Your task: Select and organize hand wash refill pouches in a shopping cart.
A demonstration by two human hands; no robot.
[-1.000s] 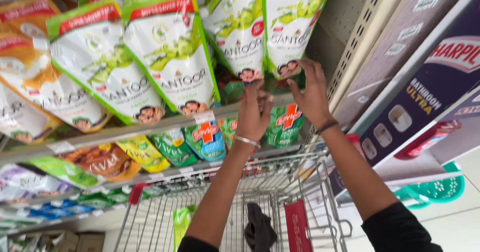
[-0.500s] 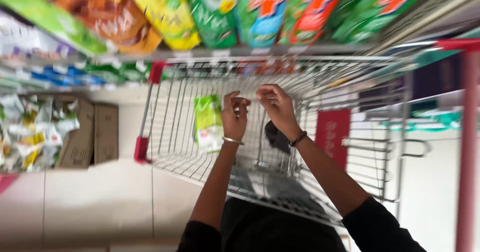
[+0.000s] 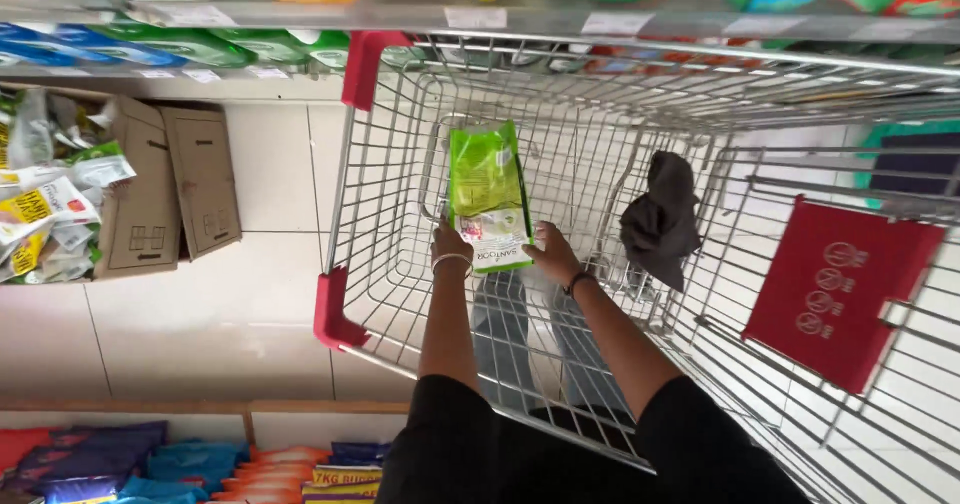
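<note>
Both my hands have come down from the shelf pouches into the shopping cart [image 3: 345, 179]. My left hand [image 3: 450, 247] and right hand [image 3: 553, 254] now grip the lower end of a green pouch [image 3: 487, 192], one hand at each bottom corner, fingers closed on it. This pouch lies inside the wire basket, near its middle, long side pointing away from me. To its right, apart from it, a dark cloth [image 3: 660, 220] rests in the basket. Cardboard boxes [image 3: 170, 189] stand on the floor left of the cart.

Both hands, left [image 3: 450, 247] & right [image 3: 553, 252], hold green pouch [image 3: 488, 196] inside wire cart [image 3: 380, 164].
</note>
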